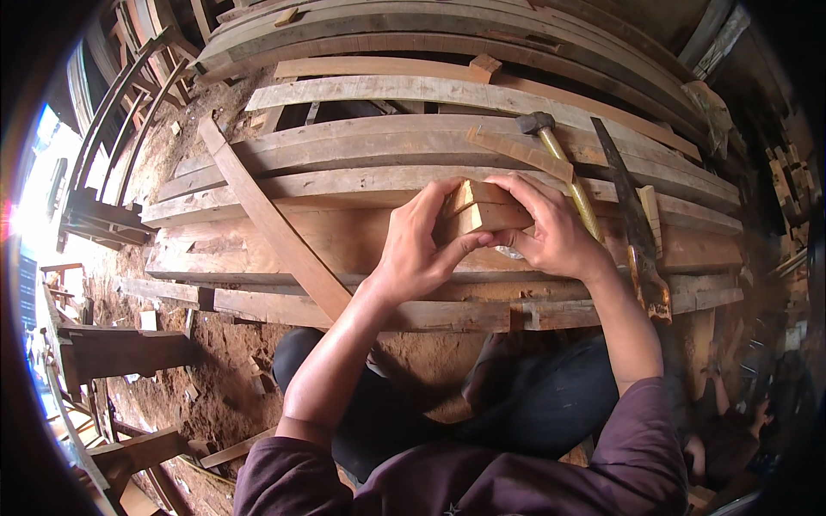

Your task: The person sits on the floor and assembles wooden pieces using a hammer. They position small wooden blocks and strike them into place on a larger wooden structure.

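Note:
Two short wooden blocks, pressed together with pale cut ends showing, are held up over the stacked beams. My left hand closes on their left end, thumb along the near side. From the right, my right hand wraps over the same blocks, its thumb almost meeting the left one. Just beyond my right hand lies a hammer with a dark head and yellowish handle. A narrow wooden strip rests beside it. Further right is a handsaw, its worn handle toward me. Something small and whitish under the blocks is mostly hidden.
Long beams form the work surface across my front. A loose plank slants over them at left. Wooden frames stand on the left above a shaving-covered floor. Another person sits at lower right.

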### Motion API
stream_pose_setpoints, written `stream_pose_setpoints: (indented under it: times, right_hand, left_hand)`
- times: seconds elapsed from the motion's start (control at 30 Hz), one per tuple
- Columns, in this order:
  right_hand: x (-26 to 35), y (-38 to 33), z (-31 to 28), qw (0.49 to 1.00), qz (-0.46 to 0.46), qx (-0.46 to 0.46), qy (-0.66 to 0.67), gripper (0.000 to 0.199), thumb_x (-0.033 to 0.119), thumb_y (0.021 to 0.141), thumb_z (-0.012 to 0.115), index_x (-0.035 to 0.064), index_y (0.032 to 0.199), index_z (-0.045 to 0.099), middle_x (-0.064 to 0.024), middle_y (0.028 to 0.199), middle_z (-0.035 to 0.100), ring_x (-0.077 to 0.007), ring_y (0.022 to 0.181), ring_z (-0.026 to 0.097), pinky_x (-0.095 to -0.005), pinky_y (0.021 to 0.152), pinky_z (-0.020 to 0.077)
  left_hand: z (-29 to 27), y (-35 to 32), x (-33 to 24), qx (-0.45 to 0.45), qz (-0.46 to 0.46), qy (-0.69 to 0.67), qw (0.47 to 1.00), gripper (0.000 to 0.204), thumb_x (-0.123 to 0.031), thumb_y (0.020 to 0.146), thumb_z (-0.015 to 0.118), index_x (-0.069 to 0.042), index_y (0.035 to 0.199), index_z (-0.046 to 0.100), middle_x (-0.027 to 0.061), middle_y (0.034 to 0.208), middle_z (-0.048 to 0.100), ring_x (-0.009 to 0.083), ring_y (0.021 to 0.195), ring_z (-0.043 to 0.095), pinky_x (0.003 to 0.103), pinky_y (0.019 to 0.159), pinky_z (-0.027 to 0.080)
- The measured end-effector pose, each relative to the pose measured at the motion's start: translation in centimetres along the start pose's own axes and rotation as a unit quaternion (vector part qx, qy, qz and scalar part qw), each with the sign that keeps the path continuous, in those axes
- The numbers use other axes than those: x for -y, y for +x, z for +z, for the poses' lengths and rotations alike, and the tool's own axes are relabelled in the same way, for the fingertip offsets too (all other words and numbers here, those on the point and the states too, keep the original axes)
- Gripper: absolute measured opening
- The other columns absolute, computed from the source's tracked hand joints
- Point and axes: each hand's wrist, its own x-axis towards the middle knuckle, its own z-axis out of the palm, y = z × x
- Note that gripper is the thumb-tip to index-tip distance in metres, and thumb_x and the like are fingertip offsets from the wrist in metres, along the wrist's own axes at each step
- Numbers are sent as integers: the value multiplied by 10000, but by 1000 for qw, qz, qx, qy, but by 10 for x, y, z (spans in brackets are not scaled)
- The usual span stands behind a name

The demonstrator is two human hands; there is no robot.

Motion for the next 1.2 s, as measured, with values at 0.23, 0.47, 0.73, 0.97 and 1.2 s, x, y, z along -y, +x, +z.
stream_pose_setpoints:
  times: [0.23,0.47,0.73,0.97,1.2]
  right_hand:
    - [-6,-2,6,999,-4,-8,-49,678,49,880,860,-6,1502,598,-198,1494,675,-415,1448,596,-496,1213,493]
    - [5,7,5,996,74,39,32,678,153,933,855,-28,1526,582,-226,1430,701,-345,1380,657,-462,1166,506]
    - [-4,9,16,993,40,49,-104,1041,566,875,883,129,1697,415,-221,1514,574,-390,1452,550,-488,1204,462]
    - [-13,4,10,970,22,81,-230,1181,827,824,745,235,1752,317,-210,1718,414,-424,1574,424,-590,1316,282]
    - [-46,11,-9,969,245,21,32,560,478,1106,663,-22,1347,734,-132,1212,775,-204,1166,695,-346,1051,531]
  left_hand:
    - [-6,2,-2,13,-23,-24,999,638,-303,876,926,34,1325,623,214,1085,750,333,1001,757,408,884,575]
    - [-6,1,4,-2,-52,-84,995,596,-292,952,856,43,1385,622,185,1141,773,252,1042,746,383,921,574]
    - [4,0,18,-75,-392,-234,887,609,-442,1024,791,56,1358,678,134,1158,753,173,1048,707,333,934,564]
    - [-5,4,36,-116,-428,-323,836,633,-476,1038,762,43,1389,672,83,1253,717,137,1137,604,312,1018,465]
    - [-36,11,27,-100,-406,-353,837,539,-444,1063,711,-20,1394,676,72,1235,707,183,1096,672,342,981,515]
